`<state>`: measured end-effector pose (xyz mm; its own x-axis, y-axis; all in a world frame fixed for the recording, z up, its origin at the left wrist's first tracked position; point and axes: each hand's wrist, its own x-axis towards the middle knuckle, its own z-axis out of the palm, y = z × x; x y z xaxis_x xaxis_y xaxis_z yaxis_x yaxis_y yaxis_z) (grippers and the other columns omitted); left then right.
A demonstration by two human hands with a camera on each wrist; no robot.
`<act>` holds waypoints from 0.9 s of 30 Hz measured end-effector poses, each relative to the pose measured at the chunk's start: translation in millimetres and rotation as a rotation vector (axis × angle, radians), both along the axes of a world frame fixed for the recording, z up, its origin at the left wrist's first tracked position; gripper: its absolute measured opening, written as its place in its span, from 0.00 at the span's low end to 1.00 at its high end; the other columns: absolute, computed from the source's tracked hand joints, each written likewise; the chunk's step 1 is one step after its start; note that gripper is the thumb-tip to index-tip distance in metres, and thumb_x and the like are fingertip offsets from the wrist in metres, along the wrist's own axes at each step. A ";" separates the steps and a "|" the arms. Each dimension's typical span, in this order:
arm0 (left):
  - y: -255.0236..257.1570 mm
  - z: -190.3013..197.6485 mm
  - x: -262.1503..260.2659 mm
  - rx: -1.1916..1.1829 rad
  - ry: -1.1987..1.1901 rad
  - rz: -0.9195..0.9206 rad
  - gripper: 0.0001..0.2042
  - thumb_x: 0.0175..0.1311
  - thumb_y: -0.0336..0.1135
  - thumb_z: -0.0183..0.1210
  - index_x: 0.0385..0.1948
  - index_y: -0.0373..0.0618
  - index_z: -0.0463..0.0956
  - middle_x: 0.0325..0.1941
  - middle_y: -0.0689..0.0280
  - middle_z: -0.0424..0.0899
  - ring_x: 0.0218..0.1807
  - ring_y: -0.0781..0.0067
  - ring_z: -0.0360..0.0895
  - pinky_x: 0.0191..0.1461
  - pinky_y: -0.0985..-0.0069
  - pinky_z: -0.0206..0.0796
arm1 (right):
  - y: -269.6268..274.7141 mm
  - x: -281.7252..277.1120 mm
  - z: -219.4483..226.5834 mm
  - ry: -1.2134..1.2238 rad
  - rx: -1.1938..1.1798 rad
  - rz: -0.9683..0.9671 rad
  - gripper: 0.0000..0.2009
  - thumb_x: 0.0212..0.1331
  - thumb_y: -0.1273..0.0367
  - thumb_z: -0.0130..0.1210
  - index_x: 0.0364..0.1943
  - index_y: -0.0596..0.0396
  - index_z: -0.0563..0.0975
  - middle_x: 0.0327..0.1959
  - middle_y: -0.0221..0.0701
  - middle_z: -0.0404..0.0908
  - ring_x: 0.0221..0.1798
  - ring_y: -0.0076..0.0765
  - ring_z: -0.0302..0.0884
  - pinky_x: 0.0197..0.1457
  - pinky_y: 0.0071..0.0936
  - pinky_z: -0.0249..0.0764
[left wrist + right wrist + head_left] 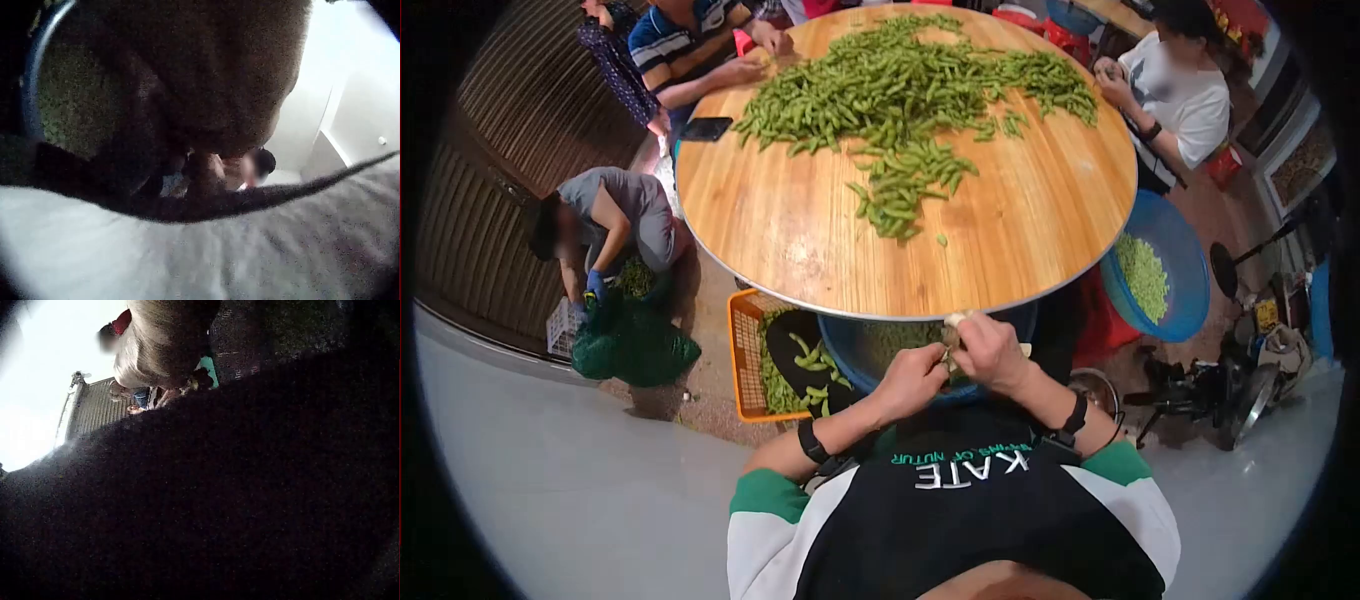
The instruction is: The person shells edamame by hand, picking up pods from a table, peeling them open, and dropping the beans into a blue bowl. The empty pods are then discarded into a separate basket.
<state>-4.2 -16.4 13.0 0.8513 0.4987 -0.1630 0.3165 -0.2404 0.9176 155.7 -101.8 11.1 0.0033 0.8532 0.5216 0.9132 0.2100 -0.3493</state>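
Note:
My left hand (915, 380) and right hand (992, 355) meet at the fingertips, just below the near table edge. Between them they pinch a small bean pod, mostly hidden by the fingers. Pale coverings show on some right-hand fingertips. Under both hands stands a blue basin (840, 352) with green contents. Dark and grainy, the left wrist view shows the back of the left hand (219, 75) beside the basin rim (31, 69). The right wrist view has part of the right hand (165, 344), with dark cloth filling the lower area.
Green bean pods (880, 85) lie heaped on the round wooden table (1040, 230), near a phone (705, 129). An orange crate (745, 385) of pods sits left; another blue basin (1195, 265) holds shelled beans at right. Other people sit around; one crouches by a green net sack (635, 345).

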 end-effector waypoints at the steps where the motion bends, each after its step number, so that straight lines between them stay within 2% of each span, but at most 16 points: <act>1: 0.3 6.3 -8.5 0.037 0.014 0.006 0.10 0.56 0.29 0.52 0.37 0.35 0.75 0.24 0.52 0.78 0.27 0.62 0.77 0.36 0.66 0.69 | -1.1 1.6 5.8 0.063 0.024 0.003 0.15 0.40 0.74 0.59 0.36 0.62 0.73 0.25 0.40 0.69 0.27 0.47 0.73 0.27 0.36 0.71; 3: 19.0 6.9 -39.5 0.415 -0.024 0.083 0.11 0.53 0.26 0.53 0.38 0.37 0.75 0.27 0.51 0.79 0.30 0.54 0.78 0.36 0.64 0.70 | 0.6 4.4 11.2 0.184 0.080 0.013 0.12 0.42 0.76 0.59 0.34 0.61 0.72 0.25 0.40 0.69 0.26 0.49 0.73 0.28 0.37 0.71; 5: 40.9 27.1 -77.3 0.604 0.107 0.179 0.13 0.51 0.22 0.53 0.40 0.40 0.76 0.30 0.52 0.78 0.34 0.49 0.76 0.38 0.63 0.70 | -2.6 5.1 13.4 0.322 -0.005 0.058 0.12 0.44 0.77 0.59 0.35 0.61 0.72 0.26 0.39 0.70 0.28 0.48 0.73 0.29 0.37 0.71; 7: 69.9 34.8 -108.3 0.890 0.100 0.151 0.17 0.46 0.17 0.52 0.41 0.42 0.75 0.30 0.54 0.76 0.38 0.50 0.74 0.40 0.61 0.68 | -6.4 5.8 10.3 0.298 -0.044 0.084 0.13 0.45 0.76 0.59 0.37 0.61 0.73 0.28 0.40 0.71 0.30 0.48 0.74 0.29 0.37 0.71; 8: 75.6 39.0 -107.9 0.892 0.100 0.146 0.17 0.46 0.17 0.52 0.41 0.42 0.75 0.30 0.54 0.76 0.38 0.50 0.74 0.40 0.61 0.68 | -6.6 6.4 9.8 0.260 -0.073 0.117 0.13 0.46 0.76 0.60 0.38 0.61 0.73 0.29 0.40 0.71 0.31 0.47 0.74 0.30 0.36 0.71; 10: 86.9 53.5 -100.8 1.183 0.103 0.289 0.17 0.49 0.16 0.53 0.42 0.42 0.76 0.32 0.56 0.76 0.41 0.52 0.73 0.43 0.64 0.66 | -5.6 3.6 7.0 0.217 -0.043 0.103 0.13 0.47 0.76 0.59 0.39 0.61 0.73 0.31 0.40 0.72 0.32 0.47 0.75 0.31 0.35 0.71; 12: 101.4 58.8 -72.3 0.935 -0.123 0.252 0.15 0.53 0.19 0.54 0.43 0.42 0.77 0.33 0.56 0.75 0.38 0.53 0.73 0.40 0.65 0.66 | -6.5 -0.6 6.9 0.174 -0.024 0.090 0.13 0.48 0.75 0.59 0.40 0.60 0.73 0.32 0.41 0.73 0.33 0.46 0.75 0.32 0.34 0.72; 14: 119.3 57.3 -27.4 0.853 -0.268 0.199 0.11 0.56 0.21 0.55 0.41 0.42 0.77 0.32 0.56 0.74 0.35 0.54 0.74 0.37 0.67 0.67 | -7.4 -1.4 13.1 0.353 -0.158 0.062 0.13 0.52 0.74 0.58 0.42 0.61 0.73 0.33 0.42 0.74 0.34 0.45 0.76 0.34 0.31 0.72; 15: 128.8 58.3 -3.6 0.927 -0.329 0.154 0.11 0.56 0.21 0.54 0.40 0.43 0.77 0.31 0.56 0.73 0.34 0.55 0.74 0.35 0.68 0.67 | -6.2 -0.5 14.1 0.344 -0.162 0.059 0.13 0.52 0.74 0.58 0.42 0.61 0.73 0.33 0.42 0.74 0.34 0.45 0.76 0.34 0.31 0.72; 17: 147.5 48.7 37.2 0.967 -0.375 0.132 0.09 0.54 0.22 0.54 0.36 0.43 0.77 0.30 0.56 0.72 0.35 0.53 0.74 0.38 0.64 0.68 | -5.6 -0.4 13.4 0.608 -0.184 0.086 0.14 0.55 0.74 0.55 0.46 0.64 0.72 0.33 0.45 0.74 0.34 0.45 0.76 0.35 0.29 0.72; 18: 158.0 40.1 53.2 0.959 -0.402 0.106 0.11 0.52 0.21 0.53 0.37 0.43 0.77 0.30 0.56 0.73 0.37 0.51 0.74 0.40 0.62 0.69 | -6.3 -0.3 10.3 0.605 -0.192 0.086 0.14 0.55 0.74 0.55 0.46 0.64 0.72 0.33 0.45 0.74 0.34 0.45 0.76 0.35 0.29 0.72; 21: 172.3 17.3 66.8 1.012 -0.276 0.096 0.13 0.50 0.19 0.51 0.37 0.43 0.77 0.32 0.54 0.74 0.38 0.49 0.74 0.41 0.60 0.69 | -12.1 1.5 3.9 0.696 -0.180 0.099 0.17 0.59 0.73 0.53 0.51 0.66 0.69 0.33 0.45 0.75 0.33 0.39 0.77 0.35 0.28 0.72; 23: 175.4 10.8 63.8 1.020 -0.322 0.103 0.13 0.47 0.19 0.51 0.36 0.41 0.75 0.33 0.53 0.73 0.41 0.48 0.73 0.44 0.58 0.68 | -16.7 3.0 8.0 0.900 -0.328 0.078 0.18 0.62 0.72 0.50 0.55 0.65 0.67 0.33 0.39 0.77 0.30 0.29 0.76 0.34 0.26 0.72; 24: 173.0 10.1 57.8 1.000 -0.256 0.138 0.12 0.46 0.19 0.51 0.35 0.41 0.74 0.33 0.53 0.73 0.41 0.47 0.72 0.44 0.58 0.68 | -17.8 2.0 8.3 0.911 -0.326 0.074 0.18 0.62 0.72 0.50 0.55 0.65 0.67 0.33 0.39 0.77 0.30 0.29 0.76 0.34 0.26 0.72; 26: 169.3 11.0 47.2 0.985 -0.188 0.170 0.12 0.46 0.19 0.52 0.34 0.40 0.72 0.34 0.54 0.73 0.42 0.47 0.71 0.44 0.58 0.67 | -14.7 2.2 9.8 1.161 -0.391 0.139 0.20 0.66 0.72 0.46 0.61 0.62 0.63 0.35 0.31 0.77 0.27 0.17 0.70 0.26 0.14 0.67; 27: 168.0 14.5 43.3 1.022 -0.209 0.152 0.11 0.45 0.19 0.53 0.34 0.40 0.71 0.34 0.54 0.73 0.43 0.47 0.71 0.45 0.57 0.66 | -13.0 1.6 10.8 1.165 -0.382 0.139 0.20 0.66 0.72 0.46 0.61 0.62 0.63 0.35 0.31 0.77 0.27 0.17 0.70 0.26 0.14 0.67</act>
